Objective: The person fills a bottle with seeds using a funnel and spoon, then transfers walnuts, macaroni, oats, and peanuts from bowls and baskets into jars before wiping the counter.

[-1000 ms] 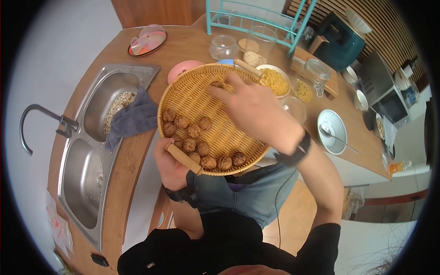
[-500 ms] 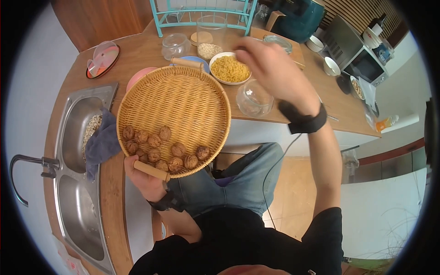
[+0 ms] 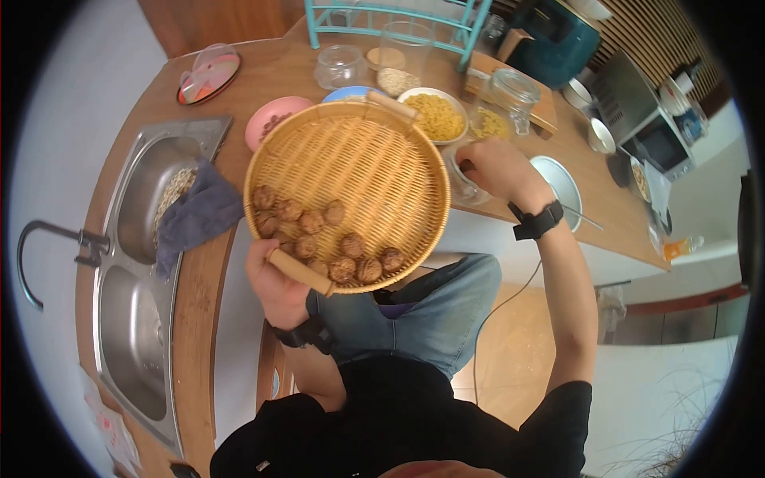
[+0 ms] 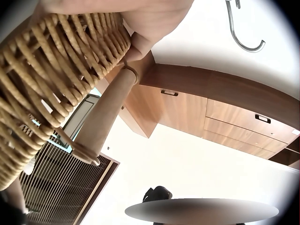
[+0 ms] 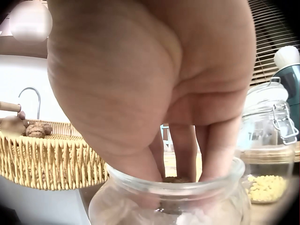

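Your head view came bright and softly lit, with small glints on sink (image 3: 134, 338). Fisheye bowed counter (image 3: 195, 319); black filled corners—bluish fringe along rim. In your left wrist view, pale surface (image 4: 159, 157) washed out near white; smooth grey oval (image 4: 201, 211) smeared bottom. Your right wrist view looked backlit—right hand (image 5: 154, 79) shaded, jar (image 5: 117, 206) rim glaring, pale disc (image 5: 30, 21) blurred upper left.
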The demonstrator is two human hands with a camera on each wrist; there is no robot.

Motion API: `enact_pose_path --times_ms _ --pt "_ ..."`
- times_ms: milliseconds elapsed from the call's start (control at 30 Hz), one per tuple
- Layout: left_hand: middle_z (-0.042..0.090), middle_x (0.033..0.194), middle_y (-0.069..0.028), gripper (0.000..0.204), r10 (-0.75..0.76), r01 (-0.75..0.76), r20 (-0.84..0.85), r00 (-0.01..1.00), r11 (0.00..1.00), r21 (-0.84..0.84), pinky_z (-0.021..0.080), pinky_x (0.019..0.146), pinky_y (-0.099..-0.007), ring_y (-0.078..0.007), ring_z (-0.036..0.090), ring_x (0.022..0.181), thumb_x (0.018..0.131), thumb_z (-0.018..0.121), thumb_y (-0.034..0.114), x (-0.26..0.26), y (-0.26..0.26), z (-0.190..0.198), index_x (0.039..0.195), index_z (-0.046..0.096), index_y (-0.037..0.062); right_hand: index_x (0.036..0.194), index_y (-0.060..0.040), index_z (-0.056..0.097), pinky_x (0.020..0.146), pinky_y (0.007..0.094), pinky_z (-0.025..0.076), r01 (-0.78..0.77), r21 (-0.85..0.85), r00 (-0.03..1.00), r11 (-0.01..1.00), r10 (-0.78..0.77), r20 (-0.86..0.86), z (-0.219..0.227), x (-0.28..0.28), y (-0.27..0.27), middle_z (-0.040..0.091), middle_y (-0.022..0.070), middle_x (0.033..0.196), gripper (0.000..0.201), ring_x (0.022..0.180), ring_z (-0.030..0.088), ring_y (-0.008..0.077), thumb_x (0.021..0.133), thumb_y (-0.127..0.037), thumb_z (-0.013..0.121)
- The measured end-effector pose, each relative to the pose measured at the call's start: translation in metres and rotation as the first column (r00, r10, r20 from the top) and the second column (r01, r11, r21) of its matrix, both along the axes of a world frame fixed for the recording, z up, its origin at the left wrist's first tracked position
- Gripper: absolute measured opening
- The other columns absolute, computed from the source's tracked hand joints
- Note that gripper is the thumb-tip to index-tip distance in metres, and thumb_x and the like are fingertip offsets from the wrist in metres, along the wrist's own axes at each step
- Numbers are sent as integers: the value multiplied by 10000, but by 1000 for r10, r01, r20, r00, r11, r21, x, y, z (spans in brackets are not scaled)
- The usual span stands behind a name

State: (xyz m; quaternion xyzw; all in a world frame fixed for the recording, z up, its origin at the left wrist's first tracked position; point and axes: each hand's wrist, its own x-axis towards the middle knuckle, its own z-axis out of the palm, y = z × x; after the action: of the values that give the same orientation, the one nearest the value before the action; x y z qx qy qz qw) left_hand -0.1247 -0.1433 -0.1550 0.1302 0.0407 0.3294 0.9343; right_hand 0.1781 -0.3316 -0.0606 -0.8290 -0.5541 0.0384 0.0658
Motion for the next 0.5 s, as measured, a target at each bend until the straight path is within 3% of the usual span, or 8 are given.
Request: enact_pose_path --times_ms 100,200,233,333,400,467,500 --pt "523 1346 -191 562 -19 18 -15 1000 999 -50 436 1019 -497 -348 532 1206 815 467 120 2 -2 0 1356 443 -28 943 -67 720 791 435 523 30 -42 999 999 -30 -10 3 0 6 695 165 888 192 884 664 340 767 -91 649" --pt "520 1345 -194 567 -33 31 -40 999 998 -47 447 1009 -497 -347 532 1205 815 467 119 3 -4 2 1361 435 -29 926 -55 720 763 435 530 106 -28 971 994 -98 218 11 -2 8 696 162 892 171 858 667 333 780 -97 644" --pt "521 1343 -195 567 -26 24 -43 999 999 -43 449 1006 -497 -348 532 1206 815 466 119 4 -4 3 1361 433 -30 907 -52 718 732 431 535 83 58 950 995 -96 296 17 -7 8 691 168 866 148 842 668 333 792 -112 647" --pt "520 1341 -198 572 -4 2 -50 999 999 -34 452 1006 -498 -348 531 1207 815 465 121 7 -8 3 1365 426 -29 913 -63 717 718 424 536 -10 371 998 929 -12 56 49 -55 20 675 168 798 146 823 669 344 793 -128 664" --pt "519 1342 -201 579 8 -9 -37 999 1000 -25 446 1014 -495 -348 530 1209 814 466 123 8 -8 -1 1372 419 -28 963 -66 706 719 417 535 -201 329 942 922 275 -195 55 -84 29 669 171 821 188 845 668 339 794 -147 686" --pt "518 1342 -202 590 27 -28 -73 997 999 -16 440 1024 -492 -349 528 1213 810 463 130 7 -9 4 1377 414 -27 1069 -75 676 727 415 535 -380 296 859 876 453 -238 46 -111 38 652 157 920 296 858 664 323 791 -171 708" --pt "518 1343 -203 596 35 -36 -87 996 999 -13 437 1030 -490 -350 527 1214 808 462 134 7 -10 5 1380 411 -27 1167 -110 628 718 419 536 -401 216 861 890 447 -241 41 -123 43 616 149 992 387 847 657 324 801 -202 713"
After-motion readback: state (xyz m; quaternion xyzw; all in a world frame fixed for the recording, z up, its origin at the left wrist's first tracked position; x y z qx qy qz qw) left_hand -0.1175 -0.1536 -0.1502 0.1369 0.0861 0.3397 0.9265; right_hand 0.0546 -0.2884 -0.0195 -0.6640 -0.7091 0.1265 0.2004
